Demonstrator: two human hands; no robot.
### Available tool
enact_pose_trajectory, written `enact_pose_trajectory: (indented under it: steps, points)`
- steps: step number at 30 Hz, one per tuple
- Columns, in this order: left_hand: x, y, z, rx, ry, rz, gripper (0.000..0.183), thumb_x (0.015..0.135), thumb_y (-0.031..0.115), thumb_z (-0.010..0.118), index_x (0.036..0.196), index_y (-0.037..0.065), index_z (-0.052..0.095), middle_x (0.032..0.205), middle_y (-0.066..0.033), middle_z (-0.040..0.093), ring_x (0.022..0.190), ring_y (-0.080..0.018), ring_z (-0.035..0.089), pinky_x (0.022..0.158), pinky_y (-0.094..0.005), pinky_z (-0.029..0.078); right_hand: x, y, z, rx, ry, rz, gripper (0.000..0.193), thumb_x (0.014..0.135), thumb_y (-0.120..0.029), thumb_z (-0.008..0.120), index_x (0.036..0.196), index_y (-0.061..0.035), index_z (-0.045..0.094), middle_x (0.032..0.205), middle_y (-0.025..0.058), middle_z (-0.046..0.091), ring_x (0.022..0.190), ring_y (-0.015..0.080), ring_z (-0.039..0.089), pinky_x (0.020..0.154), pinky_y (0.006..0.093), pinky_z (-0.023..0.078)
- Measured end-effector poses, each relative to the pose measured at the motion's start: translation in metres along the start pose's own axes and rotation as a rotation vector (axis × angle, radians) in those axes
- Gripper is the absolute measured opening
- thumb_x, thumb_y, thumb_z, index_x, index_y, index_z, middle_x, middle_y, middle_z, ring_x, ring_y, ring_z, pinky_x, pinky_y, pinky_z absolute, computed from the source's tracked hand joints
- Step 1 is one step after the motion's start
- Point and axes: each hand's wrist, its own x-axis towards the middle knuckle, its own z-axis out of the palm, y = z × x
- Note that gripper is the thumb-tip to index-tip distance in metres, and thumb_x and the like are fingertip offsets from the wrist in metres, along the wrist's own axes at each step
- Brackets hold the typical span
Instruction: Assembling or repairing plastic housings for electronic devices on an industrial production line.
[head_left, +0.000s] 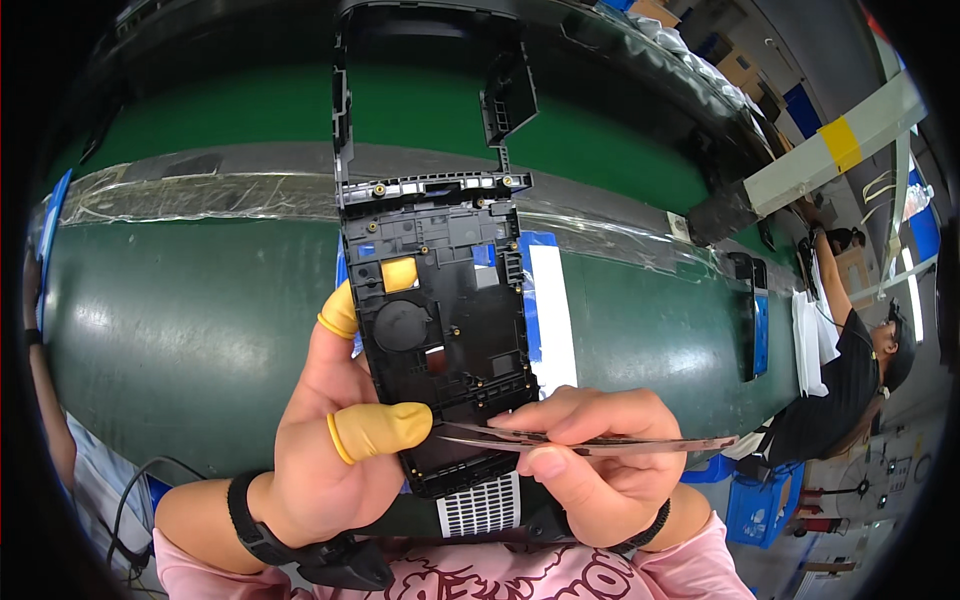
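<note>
A black plastic device housing (450,290) with an open frame at its far end is held upright over the bench. It has small brass inserts, a round disc shape and several cut-outs. My left hand (330,430) grips its left side, with yellow finger cots on the thumb and a fingertip; the thumb lies across the lower part. In my right hand (605,450) is a pair of metal tweezers (655,445), pinched between thumb and fingers. Their tips reach the lower part of the housing beside my left thumb. Whether they hold anything is too small to tell.
Beneath the housing lie blue and white sheets (553,310) on the green bench (200,330). Beyond runs a green belt (250,110) behind a taped rail (230,190). A dark device (757,320) stands at right, near a co-worker (840,370) and a grey post (835,145). Another person's arm shows far left.
</note>
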Motion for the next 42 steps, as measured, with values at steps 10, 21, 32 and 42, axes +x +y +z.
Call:
enact_pose_trajectory:
  steps: [10, 21, 32, 42]
  points:
    - [-0.001, -0.005, -0.004, 0.061, -0.033, 0.069, 0.053, 0.077, 0.009, 0.048, 0.126, 0.011, 0.029, 0.121, -0.0116, 0.040, 0.109, -0.0262, 0.043, 0.091, -0.0419, 0.038, 0.000, -0.004, 0.009, -0.115, 0.048, -0.043, 0.018, 0.072, 0.007, 0.057, 0.088, 0.0062, 0.050, 0.084, 0.0214, 0.059, 0.069, 0.0182, 0.058, 0.059, 0.0249, 0.045]
    - [-0.003, -0.002, -0.002, -0.075, -0.065, 0.046, 0.051, 0.082, 0.005, 0.048, 0.128, 0.010, 0.026, 0.122, -0.0106, 0.039, 0.109, -0.0223, 0.042, 0.092, -0.0381, 0.036, 0.002, -0.015, 0.017, -0.203, 0.054, -0.020, 0.012, 0.072, 0.007, 0.056, 0.083, 0.0074, 0.052, 0.083, 0.0208, 0.059, 0.066, 0.0181, 0.057, 0.059, 0.0246, 0.045]
    - [-0.003, -0.003, -0.001, 0.032, -0.047, 0.065, 0.048, 0.081, 0.011, 0.044, 0.127, 0.011, 0.028, 0.123, -0.0115, 0.039, 0.111, -0.0268, 0.042, 0.091, -0.0423, 0.037, 0.000, 0.001, 0.011, 0.044, 0.144, -0.003, 0.019, 0.076, 0.008, 0.053, 0.092, 0.0052, 0.044, 0.081, 0.0205, 0.060, 0.059, 0.0086, 0.054, 0.051, 0.0177, 0.043]
    - [-0.001, -0.002, 0.000, 0.010, -0.049, -0.010, 0.046, 0.082, 0.010, 0.041, 0.127, 0.010, 0.028, 0.123, -0.0118, 0.040, 0.111, -0.0278, 0.042, 0.092, -0.0427, 0.037, 0.008, -0.004, 0.006, 0.271, 0.119, 0.087, 0.018, 0.078, 0.009, 0.051, 0.094, 0.0060, 0.043, 0.085, 0.0209, 0.058, 0.077, 0.0188, 0.059, 0.071, 0.0272, 0.049]
